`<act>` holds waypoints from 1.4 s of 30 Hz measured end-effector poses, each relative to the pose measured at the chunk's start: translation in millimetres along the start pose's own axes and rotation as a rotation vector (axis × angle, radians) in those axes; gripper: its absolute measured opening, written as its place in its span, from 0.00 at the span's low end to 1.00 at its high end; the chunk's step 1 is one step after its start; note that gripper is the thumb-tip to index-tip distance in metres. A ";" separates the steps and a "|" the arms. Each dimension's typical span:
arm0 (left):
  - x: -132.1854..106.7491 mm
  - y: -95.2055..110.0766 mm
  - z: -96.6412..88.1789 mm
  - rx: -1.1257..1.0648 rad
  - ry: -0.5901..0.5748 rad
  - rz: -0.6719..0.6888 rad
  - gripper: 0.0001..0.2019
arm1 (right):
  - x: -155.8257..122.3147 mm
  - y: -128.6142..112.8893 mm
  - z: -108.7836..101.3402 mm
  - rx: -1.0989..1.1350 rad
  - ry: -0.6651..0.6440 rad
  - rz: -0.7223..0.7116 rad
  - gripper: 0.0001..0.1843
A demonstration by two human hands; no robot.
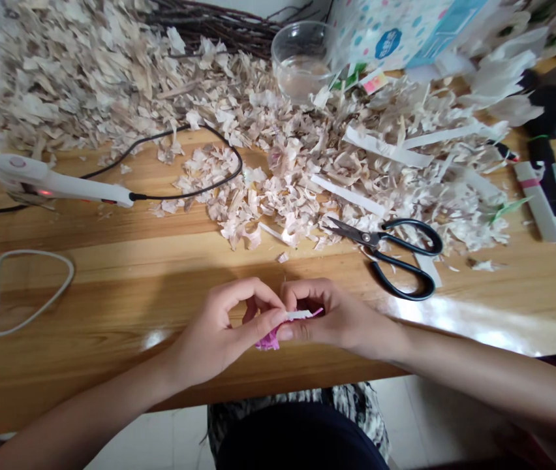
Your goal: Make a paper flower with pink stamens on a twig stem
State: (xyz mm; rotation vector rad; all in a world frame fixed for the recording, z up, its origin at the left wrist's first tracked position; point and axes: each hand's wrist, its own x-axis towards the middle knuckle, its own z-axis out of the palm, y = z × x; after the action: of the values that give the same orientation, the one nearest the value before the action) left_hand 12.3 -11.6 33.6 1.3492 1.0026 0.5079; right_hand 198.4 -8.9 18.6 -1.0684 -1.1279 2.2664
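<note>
**Both the left hand [219, 333] and the right hand [337, 320] pinch a pink scrap [269, 339]**

The two hands meet over the front part of the wooden desk [111, 261], and the pink scrap sits between them. It is soft and crinkly, with ragged edges. A thin white strip [300, 314] pokes out along its top. Each hand has a tight grip on it, with the thumb and fingers bent and closed around it, so most of the scrap is hidden.

The desk is smooth, shiny and yellow-brown, with long wood lines. Just past the hands lie black-handled scissors [386, 258] with two big round loops and a short dark blade. Behind them is a big messy heap of pale, curly flakes [268, 196], dry and thin, with long flat white strips [386, 147] lying on it. To the left, a long white electric tool [57, 181] shows a small red light and has a thin black cord [185, 192] that curves across the desk. At the back stand a round glass bowl [302, 62] with water in it, a bunch of thin dark twigs [209, 23], and a box with colored dots [405, 32].
</note>
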 end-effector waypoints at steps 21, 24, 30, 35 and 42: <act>1.3 -0.7 -2.2 0.037 0.024 0.025 0.06 | -2.6 2.7 -1.7 -0.083 -0.023 -0.012 0.23; 0.5 -0.8 -3.2 0.014 0.024 0.029 0.06 | -0.7 0.1 -1.7 -0.051 -0.045 -0.017 0.23; -1.9 -1.1 -5.5 -0.013 0.026 0.017 0.05 | -0.2 -2.7 -1.5 -0.020 -0.003 -0.004 0.23; -1.9 -0.4 -4.5 -0.082 0.004 -0.004 0.04 | -1.3 1.0 -2.8 -0.024 0.009 -0.018 0.25; 0.1 -4.2 -4.7 -0.024 0.058 0.031 0.02 | -2.0 1.7 -2.6 0.003 -0.002 -0.061 0.23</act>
State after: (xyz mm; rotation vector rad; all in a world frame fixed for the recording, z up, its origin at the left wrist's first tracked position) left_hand 7.5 -9.8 30.0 1.3373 1.0209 0.5834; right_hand 201.7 -9.9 17.3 -1.0162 -1.1423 2.2219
